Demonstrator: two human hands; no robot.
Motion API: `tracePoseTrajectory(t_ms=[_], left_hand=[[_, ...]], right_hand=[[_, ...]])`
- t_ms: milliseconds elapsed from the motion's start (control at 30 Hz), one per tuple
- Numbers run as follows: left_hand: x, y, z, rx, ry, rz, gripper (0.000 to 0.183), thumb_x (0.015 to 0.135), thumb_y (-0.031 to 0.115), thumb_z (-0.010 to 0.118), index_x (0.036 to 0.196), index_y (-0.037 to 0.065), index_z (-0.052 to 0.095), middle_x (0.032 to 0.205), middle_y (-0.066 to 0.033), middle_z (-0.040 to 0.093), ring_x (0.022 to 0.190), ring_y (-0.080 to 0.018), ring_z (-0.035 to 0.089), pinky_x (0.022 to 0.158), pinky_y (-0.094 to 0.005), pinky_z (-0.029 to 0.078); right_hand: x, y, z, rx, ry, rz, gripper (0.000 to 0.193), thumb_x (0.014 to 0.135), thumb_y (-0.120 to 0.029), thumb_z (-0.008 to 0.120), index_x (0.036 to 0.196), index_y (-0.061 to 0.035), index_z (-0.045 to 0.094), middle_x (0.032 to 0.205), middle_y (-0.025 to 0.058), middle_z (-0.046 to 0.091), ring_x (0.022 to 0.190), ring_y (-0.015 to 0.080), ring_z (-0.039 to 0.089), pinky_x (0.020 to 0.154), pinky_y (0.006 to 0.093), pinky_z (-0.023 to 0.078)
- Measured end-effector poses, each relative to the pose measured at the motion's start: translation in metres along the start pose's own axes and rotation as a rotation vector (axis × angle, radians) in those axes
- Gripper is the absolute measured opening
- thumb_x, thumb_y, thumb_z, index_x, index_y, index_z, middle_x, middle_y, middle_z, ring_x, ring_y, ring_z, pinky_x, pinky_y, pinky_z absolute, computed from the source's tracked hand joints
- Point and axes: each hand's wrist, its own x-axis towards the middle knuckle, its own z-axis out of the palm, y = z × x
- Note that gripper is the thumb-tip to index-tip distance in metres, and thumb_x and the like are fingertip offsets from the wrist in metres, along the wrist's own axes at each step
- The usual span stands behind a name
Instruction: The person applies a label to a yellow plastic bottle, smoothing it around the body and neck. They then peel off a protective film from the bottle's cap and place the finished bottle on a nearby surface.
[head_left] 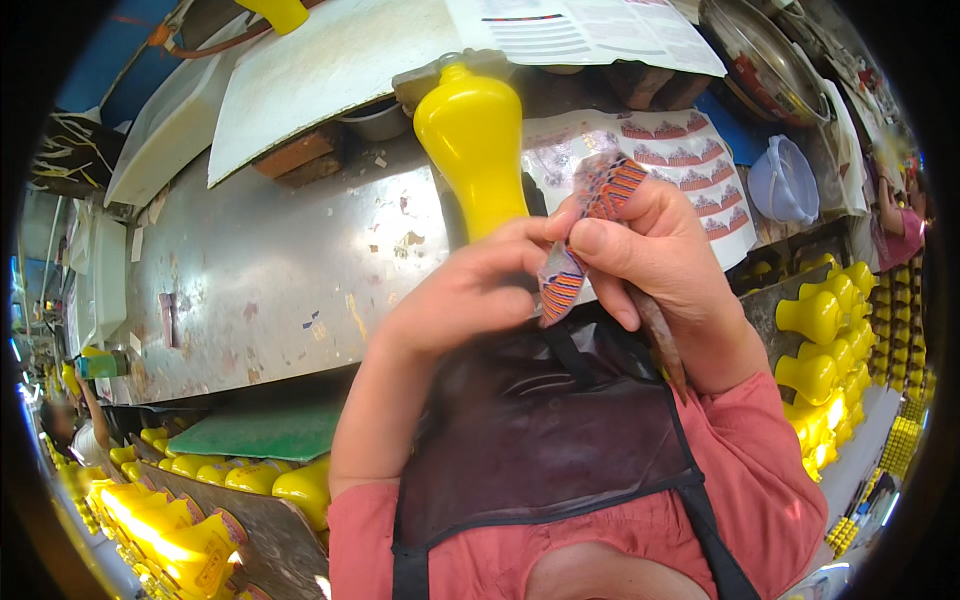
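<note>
Both my hands are raised in front of my apron, with a strip of decal (612,187) patterned in orange, purple and blue stretched between them. My left hand (480,285) is closed, thumb and fingers pinching the strip's left side. My right hand (660,235) grips the upper right part between thumb and fingers. Out of the right palm sticks a thin brown strip-like tool (657,340), its kind unclear. Just beyond my hands a glossy yellow vase (470,140) lies with its narrow end against a holder (415,88).
A sheet of printed decals (735,215) lies right of the vase. Farther right stand a pale blue bucket (783,182) and rows of yellow vases (810,318). More yellow vases (180,540) fill the lower left. A metal worktop (270,260) stretches left; a white board (330,70) sits behind.
</note>
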Motion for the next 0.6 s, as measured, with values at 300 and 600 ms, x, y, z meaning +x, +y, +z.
tracePoseTrajectory(t_ms=[300, 600], left_hand=[[-0.023, 0.016, -0.021, 0.063, 0.398, -0.146, 0.028, 0.081, 0.009, 0.085, 0.098, 0.004, 0.064, 0.090, -0.0049, 0.071, 0.078, -0.0108, 0.067, 0.071, -0.0224, 0.052], [-0.014, 0.018, -0.057, 0.318, 0.530, -0.312, 0.031, 0.081, 0.006, 0.085, 0.106, 0.004, 0.067, 0.088, 0.0014, 0.068, 0.079, -0.0042, 0.061, 0.073, -0.0178, 0.047]], right_hand=[[0.017, 0.036, -0.033, 0.010, 0.297, -0.072, 0.027, 0.099, -0.021, 0.070, 0.113, 0.0029, 0.073, 0.080, 0.0019, 0.070, 0.044, 0.0040, 0.051, 0.041, 0.0187, 0.036], [0.036, 0.108, -0.046, 0.025, 0.418, -0.061, 0.024, 0.098, -0.013, 0.070, 0.116, 0.0025, 0.070, 0.086, 0.0022, 0.070, 0.047, 0.0042, 0.052, 0.043, 0.0191, 0.038]])
